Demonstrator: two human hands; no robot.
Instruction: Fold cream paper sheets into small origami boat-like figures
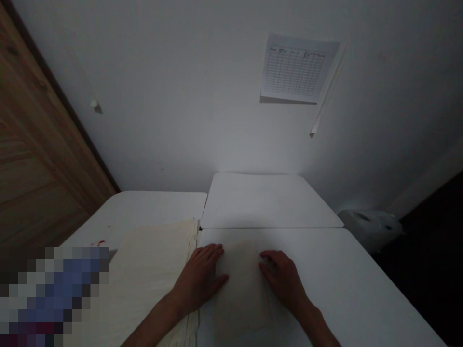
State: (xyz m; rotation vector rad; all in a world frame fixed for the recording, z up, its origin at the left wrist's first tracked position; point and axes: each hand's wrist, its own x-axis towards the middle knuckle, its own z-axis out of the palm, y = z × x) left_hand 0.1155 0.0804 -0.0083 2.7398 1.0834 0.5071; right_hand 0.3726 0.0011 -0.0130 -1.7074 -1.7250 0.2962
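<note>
My left hand (200, 277) lies flat, fingers stretched out, on the left edge of a small pale cloth piece (241, 284) spread on the white table (361, 289). On the cloth's right edge rests my right hand (284, 279), also flat with fingers extended. Neither hand grips anything. Just left of my left hand sits a stack of cream cloth sheets (148, 270).
Two more white tables (267, 200) stand behind, against a white wall with a printed table sheet (294, 70). A wooden door (32, 159) is at the left. A white bag (372, 224) lies on the floor at right. Small red marks (101, 242) dot the left table.
</note>
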